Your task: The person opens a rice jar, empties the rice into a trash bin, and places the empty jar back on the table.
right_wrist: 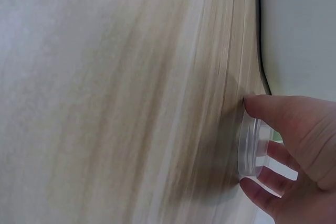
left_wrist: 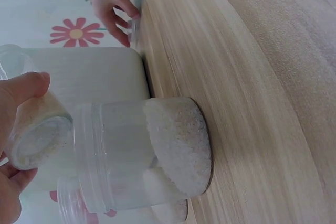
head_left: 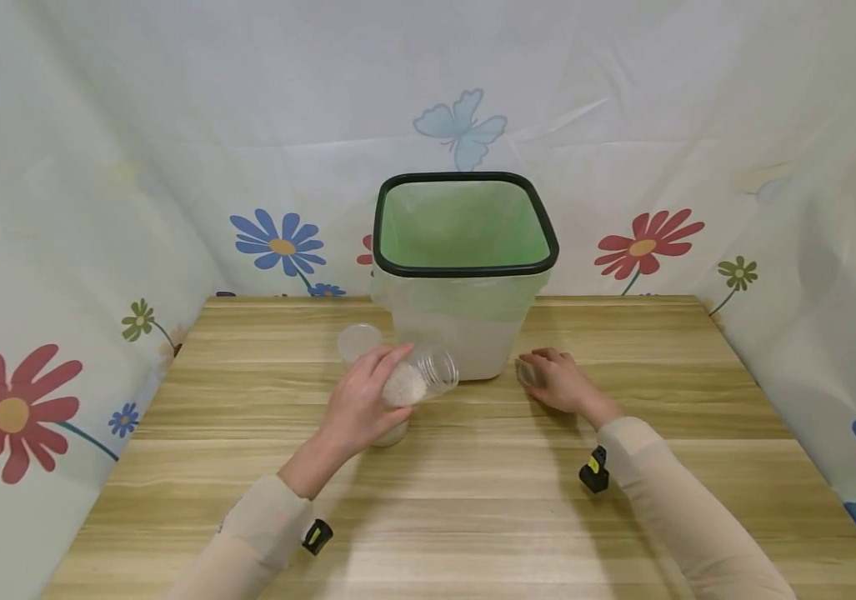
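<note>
My left hand (head_left: 362, 404) grips a clear jar (head_left: 435, 372) of white grains, tilted with its mouth toward the right. In the left wrist view, a second clear jar (left_wrist: 123, 150) stands upright below it, partly filled with white grains. Behind that one is another clear jar (left_wrist: 71, 198), mostly hidden; its round top (head_left: 360, 343) shows beyond my left hand in the head view. My right hand (head_left: 558, 383) pinches a clear round lid (right_wrist: 249, 148) by its edge, low against the wooden table. Thumb and fingers lie on opposite sides of the lid.
A pale bin (head_left: 461, 325) with a black rim and a light green inside stands at the back middle of the wooden table (head_left: 473, 517). Flower-patterned curtains (head_left: 307, 142) enclose the table at the back and sides.
</note>
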Available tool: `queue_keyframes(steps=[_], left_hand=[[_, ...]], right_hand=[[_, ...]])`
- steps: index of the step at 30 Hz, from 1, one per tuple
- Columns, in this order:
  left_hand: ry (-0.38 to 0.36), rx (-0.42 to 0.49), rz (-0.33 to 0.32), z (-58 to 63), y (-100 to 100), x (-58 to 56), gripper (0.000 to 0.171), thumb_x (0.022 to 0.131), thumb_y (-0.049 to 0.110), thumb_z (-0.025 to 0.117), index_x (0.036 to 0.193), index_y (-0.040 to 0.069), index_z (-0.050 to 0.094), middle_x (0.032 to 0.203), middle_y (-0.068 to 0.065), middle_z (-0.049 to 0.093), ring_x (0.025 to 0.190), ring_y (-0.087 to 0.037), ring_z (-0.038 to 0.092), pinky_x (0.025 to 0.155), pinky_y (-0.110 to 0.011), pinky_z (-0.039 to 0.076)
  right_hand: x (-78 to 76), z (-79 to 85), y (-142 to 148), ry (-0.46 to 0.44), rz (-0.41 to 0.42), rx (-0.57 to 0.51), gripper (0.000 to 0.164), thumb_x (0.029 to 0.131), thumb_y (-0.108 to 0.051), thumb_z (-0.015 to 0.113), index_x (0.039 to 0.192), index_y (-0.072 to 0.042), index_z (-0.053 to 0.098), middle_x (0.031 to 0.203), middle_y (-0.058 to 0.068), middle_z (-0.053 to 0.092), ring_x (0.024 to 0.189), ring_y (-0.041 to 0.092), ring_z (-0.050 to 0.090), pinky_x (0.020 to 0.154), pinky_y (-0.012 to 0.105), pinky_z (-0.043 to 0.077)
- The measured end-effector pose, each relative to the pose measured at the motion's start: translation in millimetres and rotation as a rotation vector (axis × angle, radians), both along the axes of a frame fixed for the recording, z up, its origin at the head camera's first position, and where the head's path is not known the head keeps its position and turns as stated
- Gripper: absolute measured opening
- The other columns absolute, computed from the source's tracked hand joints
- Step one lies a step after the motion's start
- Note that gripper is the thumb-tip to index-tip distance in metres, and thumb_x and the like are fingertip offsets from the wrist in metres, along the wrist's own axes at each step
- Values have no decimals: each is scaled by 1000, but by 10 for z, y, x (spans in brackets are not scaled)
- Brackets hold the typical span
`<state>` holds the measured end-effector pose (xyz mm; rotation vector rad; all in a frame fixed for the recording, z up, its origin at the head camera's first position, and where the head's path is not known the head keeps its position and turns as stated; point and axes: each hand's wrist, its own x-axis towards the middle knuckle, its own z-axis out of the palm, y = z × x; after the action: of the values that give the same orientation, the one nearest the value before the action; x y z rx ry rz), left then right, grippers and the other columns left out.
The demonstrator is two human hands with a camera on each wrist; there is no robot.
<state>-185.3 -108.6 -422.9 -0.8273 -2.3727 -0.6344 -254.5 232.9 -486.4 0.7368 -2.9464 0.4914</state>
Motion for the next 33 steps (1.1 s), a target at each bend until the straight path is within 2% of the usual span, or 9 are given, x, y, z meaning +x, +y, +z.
queue_keyframes(steps=[10, 15, 20, 29, 33], left_hand=[[7, 9, -2, 13, -1, 4, 87, 55, 23, 88, 132, 14, 47, 116, -9, 55, 107, -24, 54, 84, -39, 51], [-8, -5, 11, 25, -38, 6, 87, 56, 23, 87, 132, 14, 46, 117, -9, 55, 108, -24, 53, 85, -39, 50], [-35, -17, 36, 66, -105, 29, 84, 57, 22, 87, 131, 15, 47, 118, -8, 55, 108, -25, 53, 83, -41, 50], [-24, -14, 34, 139, -269, 68, 85, 56, 24, 87, 130, 15, 48, 116, -7, 55, 102, -25, 56, 79, -41, 51], [-28, -23, 57, 187, -362, 75, 84, 56, 25, 87, 129, 14, 47, 115, -8, 55, 100, -25, 56, 77, -41, 52]], right_hand=[[7, -3, 10, -3, -9, -14, 56, 78, -14, 70, 127, 1, 50, 125, 32, 45, 106, 52, 47, 88, 59, 41], [-5, -3, 19, 51, -4, -31, 55, 76, -14, 70, 125, 3, 51, 120, 31, 49, 104, 47, 49, 87, 56, 41], [-47, 36, 41, 119, -5, -66, 45, 76, -9, 69, 117, 5, 56, 109, 27, 56, 97, 41, 54, 85, 52, 44], [-65, 165, 96, 139, -74, -119, 34, 79, -7, 68, 110, 3, 60, 100, 20, 59, 89, 34, 56, 77, 47, 48], [-71, 240, 104, 164, -84, -140, 28, 82, -7, 65, 107, 3, 60, 96, 19, 59, 86, 34, 59, 75, 47, 51]])
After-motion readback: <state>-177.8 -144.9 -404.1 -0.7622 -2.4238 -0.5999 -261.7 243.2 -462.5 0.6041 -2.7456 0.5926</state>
